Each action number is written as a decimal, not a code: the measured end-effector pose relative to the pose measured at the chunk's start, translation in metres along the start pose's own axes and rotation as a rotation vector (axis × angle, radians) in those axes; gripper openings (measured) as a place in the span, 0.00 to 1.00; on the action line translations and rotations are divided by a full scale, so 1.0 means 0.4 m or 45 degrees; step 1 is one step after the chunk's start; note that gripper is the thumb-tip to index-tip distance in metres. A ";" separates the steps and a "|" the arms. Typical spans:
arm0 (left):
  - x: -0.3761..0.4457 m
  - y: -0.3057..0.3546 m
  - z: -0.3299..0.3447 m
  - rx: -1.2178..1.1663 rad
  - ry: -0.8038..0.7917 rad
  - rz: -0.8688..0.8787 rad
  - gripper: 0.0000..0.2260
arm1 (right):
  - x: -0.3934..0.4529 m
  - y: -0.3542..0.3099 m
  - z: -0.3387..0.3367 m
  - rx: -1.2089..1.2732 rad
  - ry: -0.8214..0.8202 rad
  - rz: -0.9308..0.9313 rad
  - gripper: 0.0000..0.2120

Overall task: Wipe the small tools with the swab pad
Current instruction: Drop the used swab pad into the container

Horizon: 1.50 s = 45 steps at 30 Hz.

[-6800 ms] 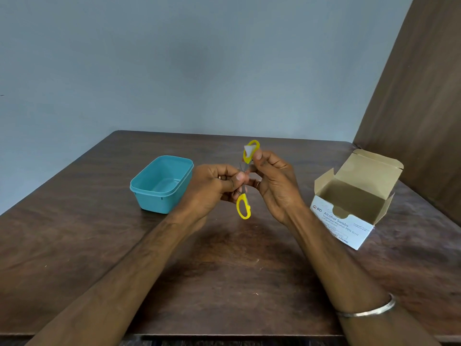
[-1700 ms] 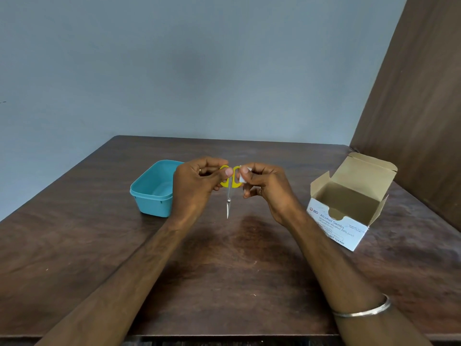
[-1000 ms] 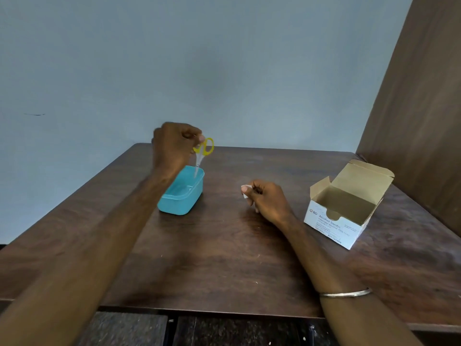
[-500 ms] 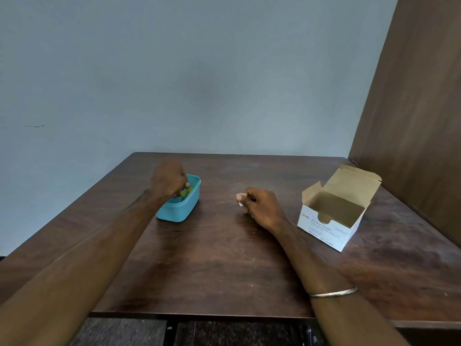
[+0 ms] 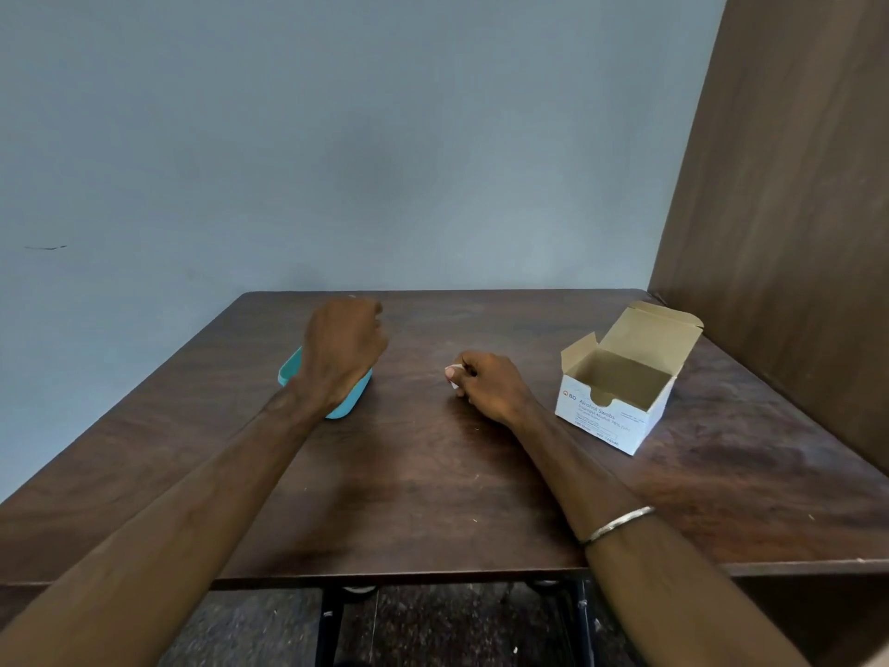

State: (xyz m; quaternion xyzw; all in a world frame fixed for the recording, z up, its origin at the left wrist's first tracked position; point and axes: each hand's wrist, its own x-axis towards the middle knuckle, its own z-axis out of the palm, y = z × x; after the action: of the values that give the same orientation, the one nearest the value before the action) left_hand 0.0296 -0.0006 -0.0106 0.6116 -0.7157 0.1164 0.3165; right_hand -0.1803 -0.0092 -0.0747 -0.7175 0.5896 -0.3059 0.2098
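Observation:
My left hand hovers over the teal plastic container and covers most of it. I see only its back; the fingers curl away from me, and nothing shows in them. The yellow-handled scissors are out of sight, hidden by that hand or inside the container. My right hand rests on the table a little right of the container. It pinches a small white swab pad between thumb and fingertips.
An open white and brown box of alcohol swabs stands on the right of the dark wooden table. A brown wooden panel rises along the table's right side. A grey wall is behind.
My left hand carried the scissors from the middle over to the teal container and lowered them in; it has now risen slightly above it. My right hand sank to the table with the pad.

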 end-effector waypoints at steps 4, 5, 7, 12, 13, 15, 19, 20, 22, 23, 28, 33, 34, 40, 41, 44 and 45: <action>-0.039 0.128 -0.010 -0.049 0.041 0.099 0.13 | -0.048 -0.024 -0.036 0.027 0.009 0.076 0.11; -0.050 0.159 -0.007 -0.080 0.032 0.105 0.12 | -0.067 -0.028 -0.048 0.041 0.014 0.091 0.12; -0.078 0.219 -0.002 -0.167 0.017 0.101 0.12 | -0.113 -0.029 -0.072 0.081 0.030 0.112 0.11; -0.181 0.381 -0.001 -0.431 0.043 0.127 0.16 | -0.279 0.000 -0.175 0.138 0.181 0.098 0.09; -0.203 0.413 0.000 -0.472 0.052 0.121 0.16 | -0.313 0.013 -0.203 0.077 0.207 0.101 0.10; -0.247 0.476 0.008 -0.561 0.024 0.129 0.16 | -0.373 0.046 -0.259 -0.074 0.276 0.144 0.10; -0.337 0.597 0.048 -0.693 -0.087 0.210 0.14 | -0.492 0.120 -0.354 -0.207 0.423 0.247 0.05; -0.357 0.628 0.061 -0.718 -0.102 0.248 0.14 | -0.526 0.135 -0.373 -0.229 0.435 0.270 0.05; -0.390 0.683 0.082 -0.732 -0.146 0.317 0.14 | -0.586 0.164 -0.400 -0.275 0.470 0.298 0.05; -0.409 0.713 0.092 -0.724 -0.170 0.352 0.13 | -0.616 0.183 -0.410 -0.304 0.501 0.315 0.04; -0.485 0.812 0.123 -0.571 -0.269 0.545 0.10 | -0.732 0.268 -0.440 -0.385 0.532 0.456 0.04; -0.574 0.828 0.165 -0.294 -0.178 0.693 0.15 | -0.813 0.345 -0.428 -0.401 0.376 0.626 0.04; -0.596 0.824 0.174 -0.261 -0.193 0.728 0.18 | -0.824 0.367 -0.414 -0.407 0.321 0.663 0.03; -0.652 0.789 0.203 -0.129 -0.228 0.857 0.29 | -0.887 0.532 -0.268 -0.446 0.023 0.950 0.06; -0.651 0.789 0.204 -0.125 -0.217 0.854 0.28 | -0.900 0.559 -0.240 -0.463 -0.015 0.989 0.06; -0.650 0.793 0.206 -0.114 -0.204 0.838 0.28 | -0.943 0.616 -0.174 -0.528 -0.129 1.077 0.07; -0.651 0.793 0.209 -0.111 -0.199 0.835 0.27 | -0.957 0.634 -0.155 -0.549 -0.170 1.091 0.08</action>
State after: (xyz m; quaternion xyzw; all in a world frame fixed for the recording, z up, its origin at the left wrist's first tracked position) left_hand -0.2841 0.2331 -0.1601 0.3418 -0.9007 0.1342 0.2321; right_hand -0.4501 0.3125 -0.2709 -0.4551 0.8673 -0.0160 0.2007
